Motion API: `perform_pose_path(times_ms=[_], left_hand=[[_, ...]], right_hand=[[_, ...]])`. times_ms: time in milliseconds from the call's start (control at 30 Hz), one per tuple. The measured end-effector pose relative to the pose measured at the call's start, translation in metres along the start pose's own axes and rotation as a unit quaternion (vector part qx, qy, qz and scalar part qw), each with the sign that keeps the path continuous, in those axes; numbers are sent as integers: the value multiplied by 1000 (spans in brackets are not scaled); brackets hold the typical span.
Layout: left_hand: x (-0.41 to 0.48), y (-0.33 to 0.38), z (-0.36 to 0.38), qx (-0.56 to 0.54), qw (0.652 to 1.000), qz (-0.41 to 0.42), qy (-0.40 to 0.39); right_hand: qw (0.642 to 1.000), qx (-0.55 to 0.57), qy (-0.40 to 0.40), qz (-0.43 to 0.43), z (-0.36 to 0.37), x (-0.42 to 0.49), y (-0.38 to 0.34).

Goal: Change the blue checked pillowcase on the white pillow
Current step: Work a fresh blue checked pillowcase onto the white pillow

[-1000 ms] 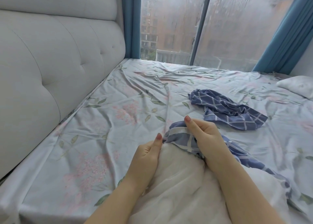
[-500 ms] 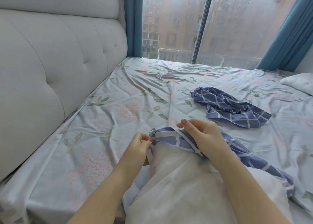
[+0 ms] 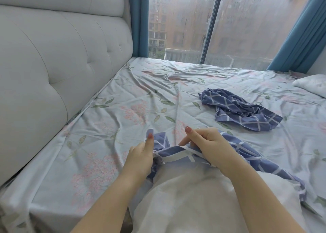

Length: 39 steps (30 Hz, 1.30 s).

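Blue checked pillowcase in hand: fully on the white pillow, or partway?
Partway: left hand and right hand hold the pillowcase bunched at the far end of the white pillow; the rest is bare.

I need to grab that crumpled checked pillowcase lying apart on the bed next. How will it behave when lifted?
The loose pillowcase lies crumpled in soft folds, so it will likely flop and hang, not hold shape. It looks thin, so probably light. Pushed, it would likely bunch on the wrinkled sheet rather than slide.
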<state>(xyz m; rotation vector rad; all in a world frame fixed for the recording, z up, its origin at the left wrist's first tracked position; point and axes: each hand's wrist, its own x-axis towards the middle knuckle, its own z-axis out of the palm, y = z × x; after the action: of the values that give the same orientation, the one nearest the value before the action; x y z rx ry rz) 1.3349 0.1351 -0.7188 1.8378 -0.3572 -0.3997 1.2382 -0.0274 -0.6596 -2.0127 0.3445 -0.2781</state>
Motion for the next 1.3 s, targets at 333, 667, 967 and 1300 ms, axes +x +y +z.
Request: perform_pose_path(times_ms=[333, 667, 967, 1300], left_hand=[[-3, -6, -10, 200, 980, 15, 13], [-3, 0, -8, -48, 986, -147, 57], [-6, -4, -5, -128, 972, -192, -53], [4, -7, 5, 83, 996, 31, -12]], right_hand=[[986, -159, -5, 37, -4, 0, 12], [954, -273, -73, 103, -6, -5, 10], [975, -204, -39, 81, -6, -7, 8], [998, -39, 50, -8, 1, -4, 2]])
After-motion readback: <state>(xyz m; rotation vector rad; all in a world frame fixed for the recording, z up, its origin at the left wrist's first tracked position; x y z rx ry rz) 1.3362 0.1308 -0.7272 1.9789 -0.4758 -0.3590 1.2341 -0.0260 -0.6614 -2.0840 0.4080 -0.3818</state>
